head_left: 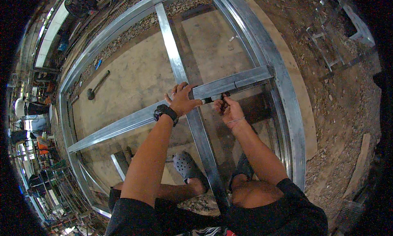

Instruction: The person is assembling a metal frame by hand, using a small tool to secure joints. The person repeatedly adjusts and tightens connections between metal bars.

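Observation:
A large frame of galvanised steel tube [286, 97] lies flat on the ground. A long bar [172, 51] and a cross bar [237, 81] meet in its middle. My left hand [182, 99], with a black watch on the wrist, rests on top of that joint and presses on the cross bar. Just right of the joint, my right hand [229, 110] grips a small dark tool [213, 99] with a pale tip against the side of the cross bar. I squat over the frame, with my grey clogs [186, 166] on the ground inside it.
A hammer [97, 85] lies on the bare concrete at the left inside the frame, with a small blue object [98, 65] beyond it. Gravel and dirt surround the frame. Metal racks and clutter stand at the far left, and a wooden plank [359, 164] lies at the right.

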### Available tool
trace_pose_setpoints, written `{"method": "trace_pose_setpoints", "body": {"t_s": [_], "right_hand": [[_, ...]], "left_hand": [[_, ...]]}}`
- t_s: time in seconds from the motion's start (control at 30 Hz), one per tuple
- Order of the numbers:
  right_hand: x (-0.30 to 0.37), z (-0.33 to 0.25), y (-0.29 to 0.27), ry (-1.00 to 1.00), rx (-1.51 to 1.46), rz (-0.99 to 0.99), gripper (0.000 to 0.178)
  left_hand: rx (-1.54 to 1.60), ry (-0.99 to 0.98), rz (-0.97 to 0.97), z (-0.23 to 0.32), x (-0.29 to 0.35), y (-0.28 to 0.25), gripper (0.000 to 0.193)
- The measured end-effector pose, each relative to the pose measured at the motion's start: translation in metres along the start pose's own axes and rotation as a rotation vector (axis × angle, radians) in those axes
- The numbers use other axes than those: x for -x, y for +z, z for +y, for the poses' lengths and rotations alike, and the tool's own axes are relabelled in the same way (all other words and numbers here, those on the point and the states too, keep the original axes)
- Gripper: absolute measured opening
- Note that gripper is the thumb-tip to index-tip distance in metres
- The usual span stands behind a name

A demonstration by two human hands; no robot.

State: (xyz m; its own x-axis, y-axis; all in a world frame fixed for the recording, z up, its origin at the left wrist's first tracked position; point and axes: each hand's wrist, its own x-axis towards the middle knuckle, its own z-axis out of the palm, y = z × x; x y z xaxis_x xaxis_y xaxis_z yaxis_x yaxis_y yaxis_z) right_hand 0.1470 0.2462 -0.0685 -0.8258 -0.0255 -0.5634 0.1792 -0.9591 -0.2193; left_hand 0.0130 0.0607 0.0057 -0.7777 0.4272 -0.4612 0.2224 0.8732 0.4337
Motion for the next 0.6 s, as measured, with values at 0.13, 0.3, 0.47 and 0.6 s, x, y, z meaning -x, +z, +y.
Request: {"method": "trace_pose_setpoints", "body": {"t_s": [0.13, 0.3, 0.47, 0.6], "right_hand": [[0.000, 0.001, 0.001, -0.021, 0.008, 0.098, 0.017], [-0.003, 0.004, 0.001, 0.009, 0.000, 0.132, 0.016], [-0.001, 0.004, 0.004, -0.039, 0.220, 0.204, 0.019], [-0.001, 0.008, 0.007, -0.064, 0.214, 0.185, 0.019]], "left_hand": [[0.012, -0.002, -0.010, 0.003, 0.001, -0.001, 0.090], [0.016, 0.036, 0.035, -0.015, -0.004, 0.006, 0.087], [-0.020, 0.001, 0.003, 0.002, 0.003, -0.003, 0.086], [-0.023, -0.005, 0.002, 0.002, 0.003, -0.002, 0.086]]}}
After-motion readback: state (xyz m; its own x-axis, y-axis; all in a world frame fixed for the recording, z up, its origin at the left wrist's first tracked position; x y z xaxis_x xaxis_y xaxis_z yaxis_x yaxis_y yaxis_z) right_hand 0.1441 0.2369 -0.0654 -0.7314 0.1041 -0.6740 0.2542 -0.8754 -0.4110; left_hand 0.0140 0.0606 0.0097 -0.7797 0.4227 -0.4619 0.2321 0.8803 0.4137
